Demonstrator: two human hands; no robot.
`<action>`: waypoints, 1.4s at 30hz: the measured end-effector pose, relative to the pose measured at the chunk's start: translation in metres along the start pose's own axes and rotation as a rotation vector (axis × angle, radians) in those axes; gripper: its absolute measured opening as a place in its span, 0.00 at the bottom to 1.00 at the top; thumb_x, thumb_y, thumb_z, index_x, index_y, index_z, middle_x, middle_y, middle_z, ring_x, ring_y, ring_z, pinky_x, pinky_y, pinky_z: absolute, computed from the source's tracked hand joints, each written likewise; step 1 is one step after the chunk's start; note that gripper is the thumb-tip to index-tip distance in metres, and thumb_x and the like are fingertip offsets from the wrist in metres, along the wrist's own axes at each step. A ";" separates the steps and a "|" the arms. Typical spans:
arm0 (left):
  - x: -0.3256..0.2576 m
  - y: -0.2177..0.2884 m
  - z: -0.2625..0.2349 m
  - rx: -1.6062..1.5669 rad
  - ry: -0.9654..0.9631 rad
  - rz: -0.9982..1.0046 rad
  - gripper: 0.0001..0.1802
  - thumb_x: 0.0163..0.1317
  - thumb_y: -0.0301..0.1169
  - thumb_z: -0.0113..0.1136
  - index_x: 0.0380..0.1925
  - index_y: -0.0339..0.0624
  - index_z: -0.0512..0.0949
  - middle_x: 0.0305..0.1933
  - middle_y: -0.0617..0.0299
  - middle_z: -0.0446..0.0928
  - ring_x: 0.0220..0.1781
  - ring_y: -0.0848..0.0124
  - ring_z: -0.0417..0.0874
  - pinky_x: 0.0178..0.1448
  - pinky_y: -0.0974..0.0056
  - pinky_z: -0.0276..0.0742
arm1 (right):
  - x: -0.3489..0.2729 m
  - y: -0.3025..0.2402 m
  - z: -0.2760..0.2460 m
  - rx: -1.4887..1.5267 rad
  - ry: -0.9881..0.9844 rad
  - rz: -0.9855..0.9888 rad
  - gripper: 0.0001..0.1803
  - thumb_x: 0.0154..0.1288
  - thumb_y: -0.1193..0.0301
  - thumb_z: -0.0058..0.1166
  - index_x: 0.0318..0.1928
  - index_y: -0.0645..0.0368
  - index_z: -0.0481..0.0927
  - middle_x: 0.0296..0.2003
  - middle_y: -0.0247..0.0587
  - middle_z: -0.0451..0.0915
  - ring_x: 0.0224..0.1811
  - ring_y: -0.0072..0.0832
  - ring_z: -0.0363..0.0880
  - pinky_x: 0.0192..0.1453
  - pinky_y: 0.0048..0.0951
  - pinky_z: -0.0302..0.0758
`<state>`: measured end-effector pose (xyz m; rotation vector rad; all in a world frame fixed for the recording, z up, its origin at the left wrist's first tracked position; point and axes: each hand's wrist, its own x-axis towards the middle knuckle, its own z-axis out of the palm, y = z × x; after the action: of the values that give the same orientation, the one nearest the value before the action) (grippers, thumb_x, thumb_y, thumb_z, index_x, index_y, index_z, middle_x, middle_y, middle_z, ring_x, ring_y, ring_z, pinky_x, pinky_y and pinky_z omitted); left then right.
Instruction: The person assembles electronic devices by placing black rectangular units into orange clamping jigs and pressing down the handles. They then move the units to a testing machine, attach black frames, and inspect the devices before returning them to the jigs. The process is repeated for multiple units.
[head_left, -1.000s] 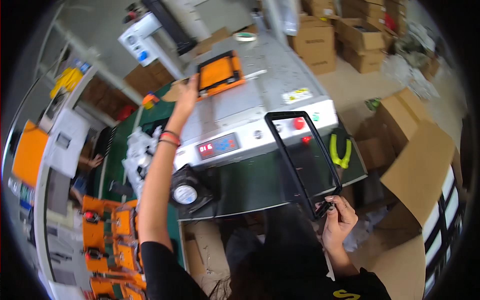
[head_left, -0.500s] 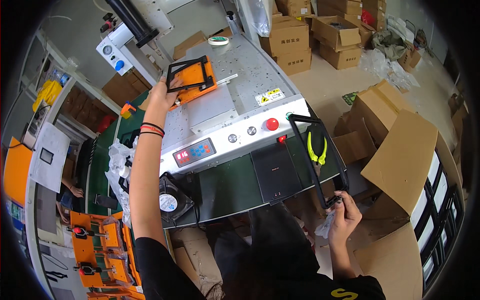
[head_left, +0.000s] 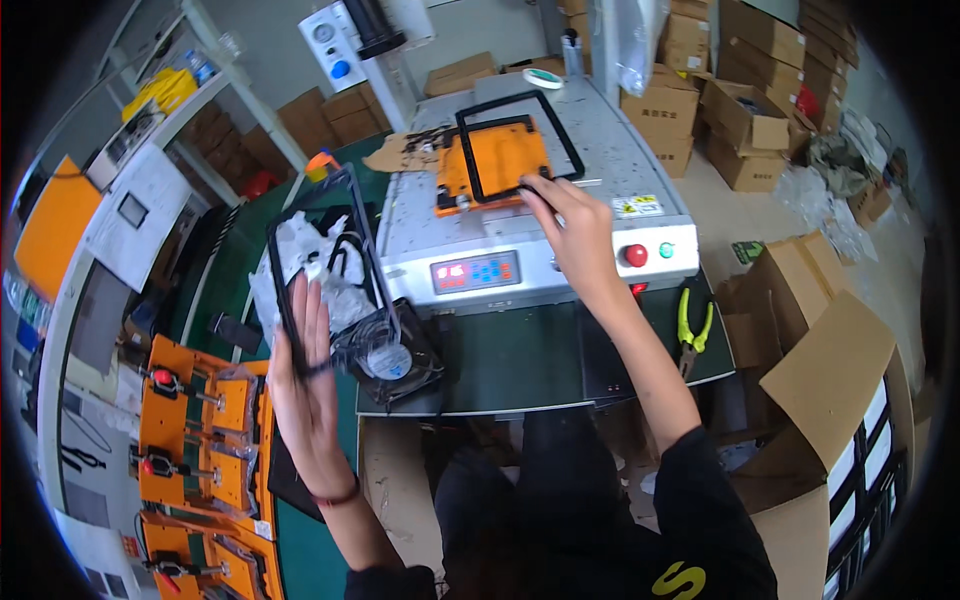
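My left hand [head_left: 306,395] is raised at the left with its fingers stretched up. The lower end of a thin black rectangular frame [head_left: 276,262] sits between thumb and fingers, and the frame stands tilted above the bench. At the press, my right hand [head_left: 578,228] pinches the near edge of a second black rectangular frame [head_left: 562,128]. This one slants over an orange fixture plate [head_left: 508,158], its far end raised. Whether its near edge touches the plate, I cannot tell.
The press's white front panel [head_left: 560,262] carries buttons and a display. A small fan [head_left: 415,375], crumpled plastic bags [head_left: 305,245] and yellow-green pliers [head_left: 692,325] lie on the green bench. Orange clamp fixtures [head_left: 205,430] stand left; an open carton [head_left: 835,370] stands right.
My left hand has come back from the orange plate to the left with a black frame. The right hand has carried its frame from the right over to the plate. My view has shifted.
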<state>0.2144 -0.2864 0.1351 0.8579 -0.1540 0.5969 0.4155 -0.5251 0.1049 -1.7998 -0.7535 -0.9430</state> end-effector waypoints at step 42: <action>-0.156 -0.053 0.009 -0.263 0.104 -0.634 0.33 0.72 0.39 0.43 0.69 0.33 0.48 0.73 0.46 0.52 0.74 0.48 0.53 0.68 0.30 0.55 | -0.114 -0.093 -0.002 1.746 -0.625 0.588 0.66 0.45 0.30 0.56 0.74 0.44 0.33 0.67 0.71 0.52 0.67 0.58 0.60 0.72 0.54 0.47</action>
<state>0.1154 -0.3875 0.0495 0.5724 0.1326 0.0217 0.2806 -0.5031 0.0498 -0.5206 -0.8492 0.6877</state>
